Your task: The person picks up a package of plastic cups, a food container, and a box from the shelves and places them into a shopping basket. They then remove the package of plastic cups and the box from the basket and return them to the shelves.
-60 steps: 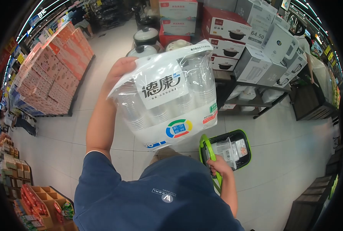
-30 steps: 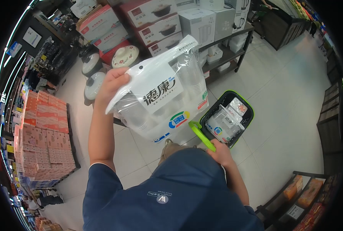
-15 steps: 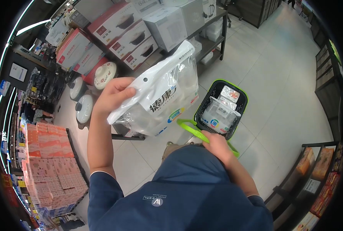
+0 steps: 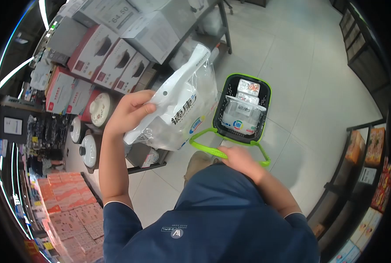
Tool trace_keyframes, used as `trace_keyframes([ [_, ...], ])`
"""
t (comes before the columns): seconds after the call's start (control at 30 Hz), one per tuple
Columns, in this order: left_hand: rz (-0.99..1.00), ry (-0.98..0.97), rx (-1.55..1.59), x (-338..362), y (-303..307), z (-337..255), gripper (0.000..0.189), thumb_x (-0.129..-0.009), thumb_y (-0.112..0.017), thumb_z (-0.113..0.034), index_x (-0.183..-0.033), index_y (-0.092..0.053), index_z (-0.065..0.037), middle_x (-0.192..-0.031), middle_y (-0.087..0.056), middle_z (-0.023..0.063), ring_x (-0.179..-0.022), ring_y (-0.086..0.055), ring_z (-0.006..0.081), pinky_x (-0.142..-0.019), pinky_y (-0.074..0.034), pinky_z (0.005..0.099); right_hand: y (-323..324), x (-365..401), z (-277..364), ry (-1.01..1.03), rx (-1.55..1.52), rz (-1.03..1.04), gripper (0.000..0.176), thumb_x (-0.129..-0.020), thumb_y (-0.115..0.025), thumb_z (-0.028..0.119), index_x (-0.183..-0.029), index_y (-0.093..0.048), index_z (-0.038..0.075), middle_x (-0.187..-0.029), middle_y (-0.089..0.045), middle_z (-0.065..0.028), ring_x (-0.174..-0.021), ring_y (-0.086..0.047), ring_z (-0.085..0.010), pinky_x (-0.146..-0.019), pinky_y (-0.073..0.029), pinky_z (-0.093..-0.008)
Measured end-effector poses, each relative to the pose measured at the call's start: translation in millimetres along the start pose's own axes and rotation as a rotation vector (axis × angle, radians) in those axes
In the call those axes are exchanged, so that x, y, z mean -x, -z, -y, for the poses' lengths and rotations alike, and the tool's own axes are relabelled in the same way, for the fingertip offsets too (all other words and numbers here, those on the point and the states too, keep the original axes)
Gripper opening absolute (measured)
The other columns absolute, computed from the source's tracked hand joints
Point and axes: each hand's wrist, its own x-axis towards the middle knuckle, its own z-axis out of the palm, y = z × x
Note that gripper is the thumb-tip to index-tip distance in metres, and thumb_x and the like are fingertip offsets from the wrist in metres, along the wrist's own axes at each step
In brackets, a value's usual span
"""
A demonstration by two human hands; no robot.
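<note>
Left hand [image 4: 135, 110] clamped on your bag [image 4: 182, 107], eleven o'clock; right hand [image 4: 243, 161] gripping the handle [image 4: 208, 150], basket [image 4: 231, 89] at one.

Upper left: "64.50" on grey carton [image 4: 112, 16]. Mid-frame: "德康" in black, slanted, on white-and-clear bag [image 4: 182, 105]. Bottom centre: "ZEAL" on navy shirt [image 4: 208, 219].

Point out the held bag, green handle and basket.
Held bag [image 4: 183, 110]: head view, on its printed front.
Green handle [image 4: 209, 150]: head view, on the bar beside the hand [image 4: 241, 161].
Basket [image 4: 230, 88]: head view, on its dark inner wall.
</note>
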Motion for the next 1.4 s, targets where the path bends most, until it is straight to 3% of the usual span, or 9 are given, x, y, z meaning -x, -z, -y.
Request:
trace_keyframes([
  [0.23,0.252,0.016,-0.545,-86.9,-46.1,56.8,0.015,-0.084,-0.056,-0.009,-0.092,-0.056,0.004,-0.073,-0.052,0.0114,-0.069,-0.051,0.0141,-0.064,-0.042,0.0276,-0.7,-10.8,9.6,-0.09,0.037,0.122,0.024,-0.078,-0.058,0.019,-0.099,-0.054,0.01,-0.07,-0.062,-0.0161,-0.067,-0.061,-0.0352,-0.062,-0.048,-0.046],
  [0.33,0.347,-0.147,-0.638,-129.3,-80.4,114.4,0.013,-0.079,-0.059,-0.011,-0.084,-0.055,0.001,-0.076,-0.054,0.0181,-0.071,-0.053,0.0355,-0.063,-0.043,0.0376,-1.0,-15.6,9.9,-0.142,0.058,0.17,0.022,-0.077,-0.058,0.019,-0.097,-0.054,0.01,-0.07,-0.062,-0.0158,-0.068,-0.061,-0.0346,-0.061,-0.048,-0.0463],
  [0.47,0.512,-0.187,-0.647,-187.1,-129.1,198.9,0.014,-0.077,-0.06,-0.015,-0.077,-0.055,-0.001,-0.077,-0.056,0.02,-0.078,-0.054,0.0395,-0.066,-0.042,0.0454,-3.4,-18.8,3.7,-0.186,0.063,0.197,0.018,-0.075,-0.053,0.014,-0.091,-0.056,0.006,-0.069,-0.061,-0.015,-0.066,-0.062,-0.0334,-0.059,-0.048,-0.0451],
  [0.8,0.79,-0.233,-0.436,-293.9,-215.3,344.1,0.012,-0.074,-0.06,-0.011,-0.079,-0.057,-0.001,-0.081,-0.058,0.0215,-0.082,-0.056,0.0399,-0.069,-0.043,0.0443,-19.7,-22.2,13.9,-0.396,0.089,0.187,0.012,-0.076,-0.05,0.013,-0.086,-0.056,0.011,-0.069,-0.057,-0.0085,-0.061,-0.062,-0.0289,-0.052,-0.048,-0.0412],
  [0.93,0.738,-0.219,-0.34,-321.4,-239.0,395.3,0.012,-0.075,-0.059,-0.013,-0.079,-0.057,-0.002,-0.083,-0.06,0.0198,-0.084,-0.057,0.038,-0.069,-0.044,0.0426,-17.8,-23.5,20.9,-0.466,0.105,0.13,0.007,-0.073,-0.052,0.013,-0.079,-0.054,0.011,-0.067,-0.054,-0.005,-0.06,-0.06,-0.024,-0.05,-0.047,-0.0379],
  [1.1,0.665,-0.015,-0.741,-344.4,-249.3,400.1,0.009,-0.081,-0.052,-0.015,-0.084,-0.059,-0.009,-0.088,-0.064,0.0131,-0.091,-0.06,0.0317,-0.082,-0.037,0.0531,-11.4,-30.7,27.2,-0.507,0.134,0.014,0.004,-0.07,-0.053,0.014,-0.072,-0.051,0.012,-0.065,-0.051,-0.0027,-0.062,-0.059,-0.0204,-0.051,-0.045,-0.0342],
  [1.13,0.698,0.026,-0.81,-347.5,-251.9,406.6,0.016,-0.083,-0.05,-0.013,-0.094,-0.061,-0.015,-0.094,-0.064,0.012,-0.095,-0.059,0.0299,-0.089,-0.03,0.0591,-10.4,-32.3,28.8,-0.515,0.135,0.01,0.003,-0.07,-0.053,0.013,-0.071,-0.051,0.012,-0.064,-0.051,-0.0026,-0.063,-0.059,-0.0202,-0.051,-0.045,-0.0342],
  [1.23,0.398,0.035,-0.9,-322.0,-255.3,408.0,0.025,-0.082,-0.048,-0.01,-0.103,-0.06,-0.017,-0.097,-0.063,0.0124,-0.098,-0.059,0.0298,-0.091,-0.031,0.0589,-9.5,-31.4,31.4,-0.55,0.148,-0.008,0.002,-0.069,-0.053,0.013,-0.07,-0.052,0.012,-0.064,-0.052,-0.0024,-0.064,-0.059,-0.0201,-0.053,-0.045,-0.0344],
  [1.4,0.525,0.155,-0.762,-306.7,-271.1,408.0,0.03,-0.087,-0.038,-0.017,-0.11,-0.057,-0.018,-0.114,-0.059,0.01,-0.108,-0.054,0.0297,-0.093,-0.033,0.0559,-10.5,-21.8,31.2,-0.6,0.187,-0.042,0.004,-0.067,-0.055,0.013,-0.069,-0.052,0.012,-0.065,-0.054,-0.0028,-0.064,-0.06,-0.0208,-0.055,-0.046,-0.0355],
])
